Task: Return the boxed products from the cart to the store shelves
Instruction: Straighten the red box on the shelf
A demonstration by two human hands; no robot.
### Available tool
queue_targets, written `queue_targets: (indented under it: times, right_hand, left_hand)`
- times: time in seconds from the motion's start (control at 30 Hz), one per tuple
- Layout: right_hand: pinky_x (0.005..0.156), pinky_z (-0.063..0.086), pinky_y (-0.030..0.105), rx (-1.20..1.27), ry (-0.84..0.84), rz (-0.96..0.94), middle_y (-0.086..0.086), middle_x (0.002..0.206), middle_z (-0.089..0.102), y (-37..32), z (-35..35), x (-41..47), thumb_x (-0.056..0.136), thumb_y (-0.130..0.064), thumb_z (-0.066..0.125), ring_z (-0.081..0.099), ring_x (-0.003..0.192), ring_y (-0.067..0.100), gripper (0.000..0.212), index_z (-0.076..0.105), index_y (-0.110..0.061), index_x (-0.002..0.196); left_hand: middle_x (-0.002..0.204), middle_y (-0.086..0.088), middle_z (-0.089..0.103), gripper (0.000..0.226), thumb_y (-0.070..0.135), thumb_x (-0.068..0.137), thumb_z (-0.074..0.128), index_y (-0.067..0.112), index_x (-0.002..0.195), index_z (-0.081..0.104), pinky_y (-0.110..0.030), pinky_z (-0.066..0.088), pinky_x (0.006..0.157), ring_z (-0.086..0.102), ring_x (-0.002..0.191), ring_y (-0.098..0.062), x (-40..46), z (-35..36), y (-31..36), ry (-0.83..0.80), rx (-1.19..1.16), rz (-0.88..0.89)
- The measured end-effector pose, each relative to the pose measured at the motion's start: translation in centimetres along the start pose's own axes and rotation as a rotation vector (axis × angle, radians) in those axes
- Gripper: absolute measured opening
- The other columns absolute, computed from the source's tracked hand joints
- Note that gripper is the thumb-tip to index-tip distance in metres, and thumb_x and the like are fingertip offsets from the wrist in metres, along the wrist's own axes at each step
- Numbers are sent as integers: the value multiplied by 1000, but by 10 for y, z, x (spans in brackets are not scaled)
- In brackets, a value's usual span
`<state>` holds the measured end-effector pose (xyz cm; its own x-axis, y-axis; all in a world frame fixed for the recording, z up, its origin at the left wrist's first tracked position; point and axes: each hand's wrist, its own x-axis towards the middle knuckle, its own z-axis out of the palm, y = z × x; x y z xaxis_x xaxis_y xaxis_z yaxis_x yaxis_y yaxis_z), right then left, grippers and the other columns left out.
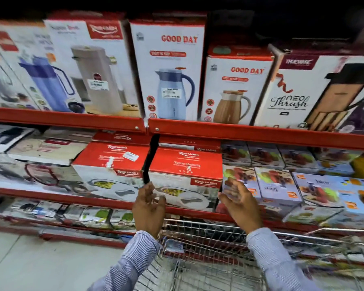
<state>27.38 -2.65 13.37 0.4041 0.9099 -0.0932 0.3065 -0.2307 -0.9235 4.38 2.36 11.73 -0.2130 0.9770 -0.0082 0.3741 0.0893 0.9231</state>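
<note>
While I stand at the wire cart, both my hands are raised in front of a red-topped box on the middle shelf. My left hand is open, fingers spread at the box's left front corner, and my right hand is open too, palm turned inward at the box's right front corner; neither grips it. Left of this box stands a matching red-topped box, with a dark gap between them. Right of it sit small juicer boxes. Above it, on the upper shelf, stand tall flask boxes.
</note>
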Motion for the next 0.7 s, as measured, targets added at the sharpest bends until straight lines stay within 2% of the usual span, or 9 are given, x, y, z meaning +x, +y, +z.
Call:
queue_targets:
  times: [0.07,0.1,0.27,0.37,0.43,0.5,0.57,0.7]
  right_hand:
    - [94,45,28,34,-8,32,5,138,55,-3,12,-4,85,-22,69,57,117,17,62,43,-13,140]
    - [96,46,30,45,-10,41,4,139,55,-4,16,-5,86,-20,68,57,120,18,60,44,-14,140]
    - [93,46,29,60,44,72,2,134,60,-7,22,-5,85,-16,68,57,120,17,51,52,-16,134]
    - [100,48,35,46,56,95,3,134,61,-5,25,-6,85,-14,68,58,121,17,51,52,-13,134]
    - [104,48,41,30,47,111,4,134,61,-3,25,-7,85,-11,67,57,122,18,51,52,-13,134]
    - [106,47,41,21,36,118,5,134,61,-2,25,-7,85,-7,66,56,123,18,52,51,-12,134]
    - [105,46,35,17,29,122,4,133,61,-2,25,-7,85,-4,65,56,124,18,51,51,-12,134]
    - [99,44,27,22,11,125,-3,124,60,-3,24,-8,85,1,62,54,126,18,53,50,-15,134]
  left_hand:
    - [111,-4,72,46,13,84,71,19,127,56,-38,60,85,69,97,-20,10,-7,-1,-43,6,8]
    - [114,-5,72,48,14,84,71,20,129,55,-42,58,89,69,100,-22,15,-10,-1,-71,10,18]
    - [125,-8,69,59,18,85,71,18,139,48,-26,46,88,66,107,-26,23,-10,-9,-155,41,26]
    - [137,-11,61,70,18,84,72,15,146,41,-33,47,99,61,122,-30,25,-9,-12,-199,37,12]
    - [139,-13,60,75,19,83,73,15,149,37,-38,48,102,60,123,-31,27,-9,-14,-221,48,25]
    - [135,-14,62,77,20,82,74,15,148,36,-35,49,98,62,120,-31,29,-10,-16,-230,55,41]
    - [132,-13,64,77,22,81,75,16,148,37,-26,48,88,65,114,-30,29,-10,-16,-233,48,38]
    - [139,-8,59,77,23,81,75,16,148,37,-18,45,77,65,112,-27,26,-12,-18,-254,43,38]
